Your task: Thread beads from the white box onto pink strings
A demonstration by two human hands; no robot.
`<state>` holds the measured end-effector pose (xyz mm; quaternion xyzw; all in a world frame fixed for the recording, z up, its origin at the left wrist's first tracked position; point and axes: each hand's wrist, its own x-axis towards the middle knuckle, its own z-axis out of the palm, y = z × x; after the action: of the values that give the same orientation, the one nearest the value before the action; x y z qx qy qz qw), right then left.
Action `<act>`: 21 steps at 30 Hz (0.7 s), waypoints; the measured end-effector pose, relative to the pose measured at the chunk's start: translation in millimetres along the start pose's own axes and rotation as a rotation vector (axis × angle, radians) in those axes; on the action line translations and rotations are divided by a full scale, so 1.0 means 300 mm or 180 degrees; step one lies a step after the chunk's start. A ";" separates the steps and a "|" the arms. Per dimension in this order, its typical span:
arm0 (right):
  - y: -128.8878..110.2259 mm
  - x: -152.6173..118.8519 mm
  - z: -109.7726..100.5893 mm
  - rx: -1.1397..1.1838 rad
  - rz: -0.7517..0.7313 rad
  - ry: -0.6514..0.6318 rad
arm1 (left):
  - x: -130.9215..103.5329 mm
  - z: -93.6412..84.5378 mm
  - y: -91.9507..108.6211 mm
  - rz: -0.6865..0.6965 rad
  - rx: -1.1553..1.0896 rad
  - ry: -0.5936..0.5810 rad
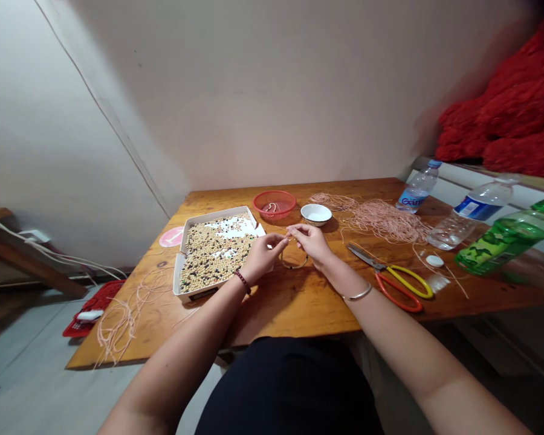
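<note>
On a wooden table (pixel 290 308): scissors (pixel 379 266) by near edge, rightward. Mid-table, pinching thin cord (pixel 290 234) between fingertips of left hand (pixel 263 254) and right hand (pixel 315 241), with beaded loop (pixel 294 266) just below. Bead tray (pixel 178 272) near left edge, 3 bottles (pixel 503 244) near right; white bowl (pixel 316 214), red basket (pixel 288 208) toward far edge.

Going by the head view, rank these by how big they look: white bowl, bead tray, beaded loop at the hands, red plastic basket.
1. Bead tray, clearly largest
2. Red plastic basket
3. White bowl and beaded loop: too alike to rank, and the loop is nearer the camera
</note>
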<state>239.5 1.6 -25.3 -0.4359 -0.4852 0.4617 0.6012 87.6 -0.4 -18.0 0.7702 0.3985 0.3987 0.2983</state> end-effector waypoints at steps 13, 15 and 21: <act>0.004 -0.004 0.001 0.0223 0.0264 0.0028 | 0.006 0.009 -0.021 -0.0143 -0.0345 0.0044; 0.005 -0.002 0.002 0.0286 0.0300 0.0066 | 0.006 0.009 -0.018 -0.0188 -0.0480 0.0086; 0.006 0.003 0.003 0.0329 0.0302 0.0184 | 0.009 0.015 -0.022 -0.0302 -0.0946 0.0215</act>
<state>238.7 2.9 -26.7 -0.4398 -0.4219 0.5013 0.6141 90.1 4.7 -24.3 0.6840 0.3809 0.4644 0.4139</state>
